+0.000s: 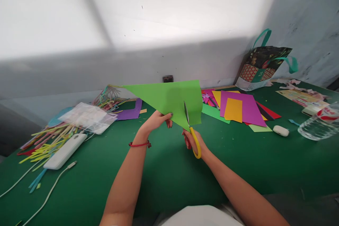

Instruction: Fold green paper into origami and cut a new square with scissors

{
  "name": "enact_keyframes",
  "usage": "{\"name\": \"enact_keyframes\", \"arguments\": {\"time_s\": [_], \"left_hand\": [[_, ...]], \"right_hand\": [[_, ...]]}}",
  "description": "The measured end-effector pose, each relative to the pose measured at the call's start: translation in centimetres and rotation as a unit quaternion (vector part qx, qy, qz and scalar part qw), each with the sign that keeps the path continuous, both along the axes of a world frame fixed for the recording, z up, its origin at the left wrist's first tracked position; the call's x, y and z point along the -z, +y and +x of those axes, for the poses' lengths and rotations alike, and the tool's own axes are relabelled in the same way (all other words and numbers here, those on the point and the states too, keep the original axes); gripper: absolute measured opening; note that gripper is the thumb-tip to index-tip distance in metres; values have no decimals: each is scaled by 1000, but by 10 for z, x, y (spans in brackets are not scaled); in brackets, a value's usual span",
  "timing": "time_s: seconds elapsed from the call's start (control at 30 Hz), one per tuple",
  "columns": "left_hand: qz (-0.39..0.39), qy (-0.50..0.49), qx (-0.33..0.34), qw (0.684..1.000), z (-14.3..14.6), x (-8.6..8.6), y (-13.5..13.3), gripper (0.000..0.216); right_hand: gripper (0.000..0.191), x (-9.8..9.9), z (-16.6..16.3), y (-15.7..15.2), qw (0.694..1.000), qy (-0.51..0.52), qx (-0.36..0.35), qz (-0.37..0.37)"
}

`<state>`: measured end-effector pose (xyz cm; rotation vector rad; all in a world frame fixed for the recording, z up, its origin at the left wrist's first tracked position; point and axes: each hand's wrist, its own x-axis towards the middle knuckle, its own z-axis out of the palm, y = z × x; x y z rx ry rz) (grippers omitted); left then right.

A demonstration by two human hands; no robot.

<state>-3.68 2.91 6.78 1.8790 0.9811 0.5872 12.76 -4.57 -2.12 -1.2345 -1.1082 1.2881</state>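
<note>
A sheet of bright green paper (pixel 169 95) is held up above the green table, its long pointed corner reaching left. My left hand (pixel 160 118) pinches its lower edge, thumb in front and fingers behind. In my right hand (pixel 193 139) is a pair of scissors (pixel 196 143) with a yellow handle loop and a bit of red showing beneath. One scissor blade lies in front of the paper, pointing up and slightly left, near the lower edge. The other blade is hidden behind the sheet. A red cord bracelet (pixel 139 144) circles my left wrist.
Paper strips (pixel 53 137), a plastic bag (pixel 88 116), a white power bank (pixel 66 152) and a cable (pixel 53 187) lie left. Coloured sheets (pixel 238 104), a white case (pixel 281 130) and a water bottle (pixel 317 127) are right. A patterned bag (pixel 262 69) stands against the wall.
</note>
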Motion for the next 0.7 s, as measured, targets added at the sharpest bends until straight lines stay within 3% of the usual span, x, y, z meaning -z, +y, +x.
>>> {"name": "enact_keyframes", "arguments": {"time_s": [0.7], "left_hand": [[9, 13, 9, 1000, -3, 5, 4, 42]], "right_hand": [[44, -3, -3, -4, 1000, -10, 14, 7]]}}
